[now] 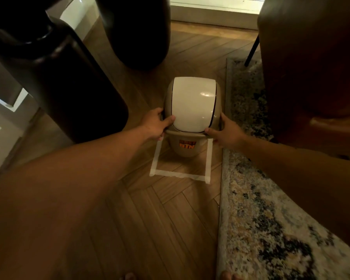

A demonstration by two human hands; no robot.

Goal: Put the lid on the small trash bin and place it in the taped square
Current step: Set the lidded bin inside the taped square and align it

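At the middle of the view, the left hand (157, 124) clasps the left side of the small beige plastic trash bin (182, 146), thumb pressed on the lid's front edge, and the right hand (224, 132) clasps the right side in the same way, thumb on the rim. A cream swing lid (192, 104) in a beige dome frame sits on top of the bin, and an orange label shows on the bin's front. The bin's base lies within the square of pale masking tape (182, 175) stuck to the floor, toward its far side; whether it rests on the floor or hangs just above cannot be told. Brown wooden herringbone flooring (160, 229) spreads all around. A patterned grey, cream and dark blue rug (271, 219) lies just right of the tape. Dark rounded furniture legs (69, 81) stand to the left and behind, and a brown leather chair (311, 57) fills the upper right. The room is dim, with a bright white wall base beyond.
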